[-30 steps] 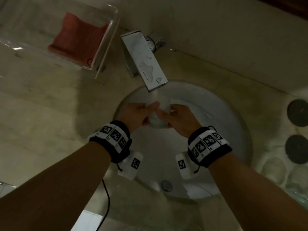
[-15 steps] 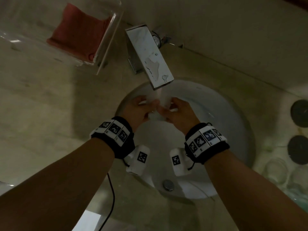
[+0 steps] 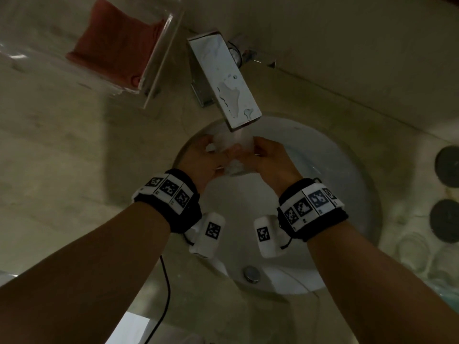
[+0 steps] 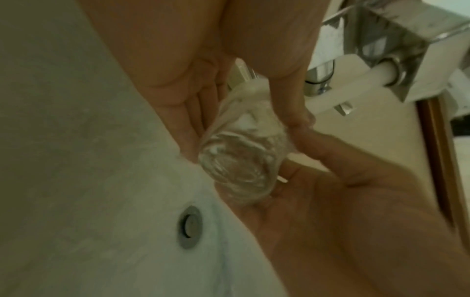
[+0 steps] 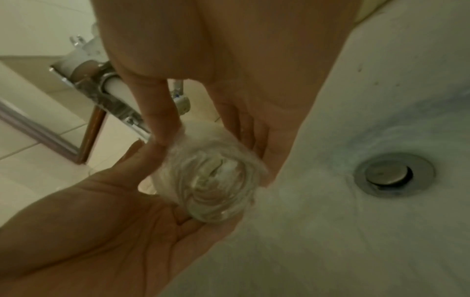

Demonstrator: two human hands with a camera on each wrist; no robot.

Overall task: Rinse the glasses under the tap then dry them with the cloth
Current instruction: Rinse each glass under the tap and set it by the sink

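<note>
You hold the glass [image 3: 229, 157] between both hands over the sink [image 3: 335, 170], right under the tap [image 3: 223, 78] and its running water. Your left hand [image 3: 203, 160] and right hand [image 3: 270, 162] each clasp its sides. The red cloth [image 3: 116, 43] lies in a clear tray [image 3: 159, 58] on the surface.

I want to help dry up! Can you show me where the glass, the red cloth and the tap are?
glass [image 4: 236, 164]: left wrist view, on its thick clear base.
red cloth [image 3: 116, 43]: head view, on the middle of the folded fabric in the clear tray.
tap [image 3: 223, 78]: head view, on the spout's flat top.
</note>
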